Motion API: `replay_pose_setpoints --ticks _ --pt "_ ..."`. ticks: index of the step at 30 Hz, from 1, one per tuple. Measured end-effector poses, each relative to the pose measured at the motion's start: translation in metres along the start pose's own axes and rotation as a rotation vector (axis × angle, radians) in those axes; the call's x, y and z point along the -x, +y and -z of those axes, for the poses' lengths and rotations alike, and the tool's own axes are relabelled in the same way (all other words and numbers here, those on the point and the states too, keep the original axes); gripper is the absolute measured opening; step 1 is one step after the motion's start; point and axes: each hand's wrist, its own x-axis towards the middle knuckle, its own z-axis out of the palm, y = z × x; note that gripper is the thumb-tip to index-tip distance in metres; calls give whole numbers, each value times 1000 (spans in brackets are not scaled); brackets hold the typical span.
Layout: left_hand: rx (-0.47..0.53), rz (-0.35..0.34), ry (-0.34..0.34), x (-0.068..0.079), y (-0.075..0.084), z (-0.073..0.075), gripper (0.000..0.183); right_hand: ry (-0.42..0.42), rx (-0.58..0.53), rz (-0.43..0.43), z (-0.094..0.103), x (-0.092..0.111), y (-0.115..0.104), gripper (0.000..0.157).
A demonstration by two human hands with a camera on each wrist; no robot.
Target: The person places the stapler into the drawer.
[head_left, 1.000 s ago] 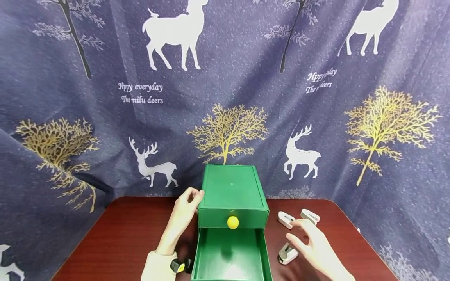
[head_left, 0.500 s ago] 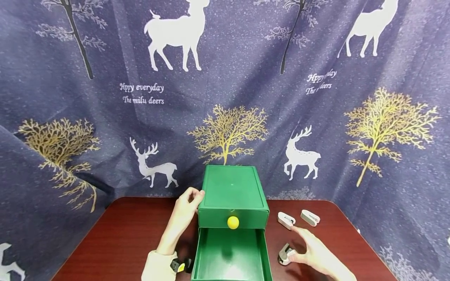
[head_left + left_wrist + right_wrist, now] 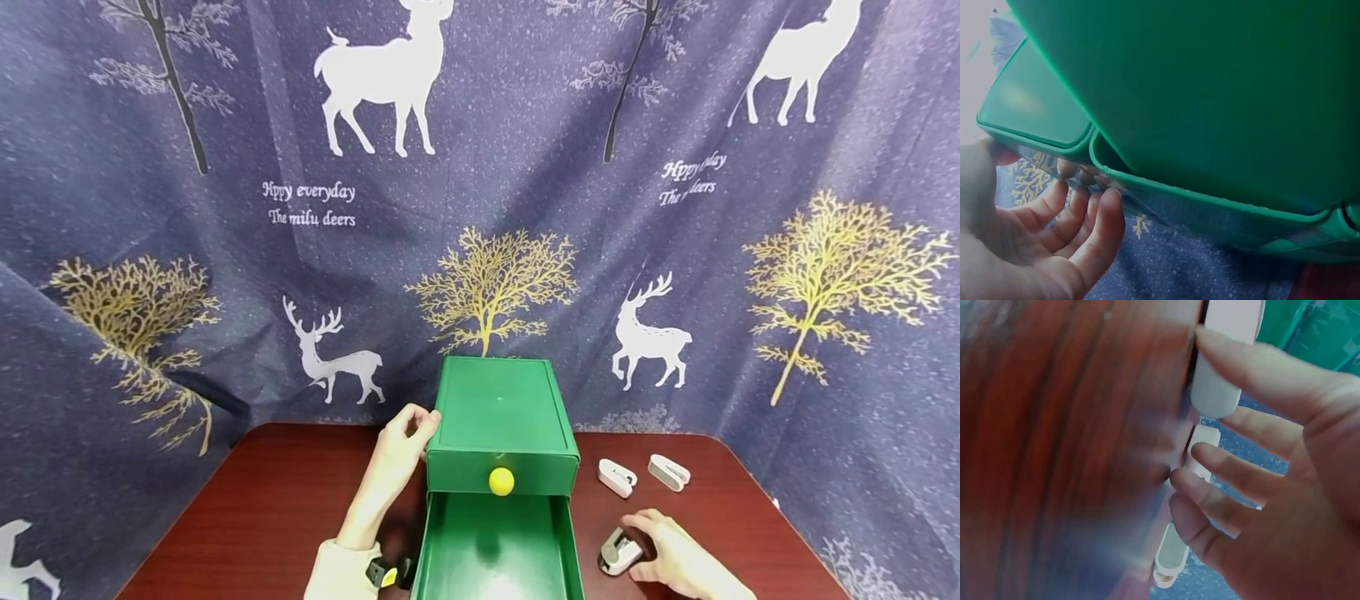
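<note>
The nearest stapler point(image 3: 619, 554) sits on the right of the pulled-out lower drawer point(image 3: 566, 546), at the tabletop point(image 3: 277, 508), and the person's right grip point(image 3: 673, 557) pinches it, thumb on its near side and index finger reaching round the far side; the other fingers bend loosely below and seem to bear no load. Whether the stapler touches the wood or is just clear of it is hard to tell. The pinch looks light and well to 1 side, so it is best to seat thumb and index squarely opposite each other across the body, near its middle, before any weight comes on. Pressure from the sides is safer than pressure from above, since a squeeze on the hinged top could make the stapler flex or swivel. The 2 others, a white stapler point(image 3: 617, 477) and a farther stapler point(image 3: 669, 472), lie just beyond, so the knuckles should stay low and turned away from them. The left grip point(image 3: 402, 442) holds nothing, its bent fingers resting against the left wall of the green cabinet point(image 3: 498, 408); light, steady contact there should brace it without skewing it. The yellow knob point(image 3: 501, 481) juts out over the drawer, so any passage across it calls for clearance.
</note>
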Motion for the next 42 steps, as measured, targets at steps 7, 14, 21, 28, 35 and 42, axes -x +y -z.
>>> replay_pose_setpoints --ticks 7,14,21,28,35,42 --pt "15 6 -4 1 0 0 28 7 -79 56 3 2 3 39" --pt "5 9 11 8 24 2 21 70 -136 138 3 -1 0 35" --pt "-19 14 14 4 22 4 20 118 -88 138 1 -9 -1 38" --pt "-16 -3 6 -4 1 0 27 83 -85 102 -1 -8 -3 50" --pt "-17 -7 13 -3 0 0 26 3 -38 132 2 -13 -9 68" --pt "-17 23 12 0 8 0 21 38 -46 148 0 -14 -8 51"
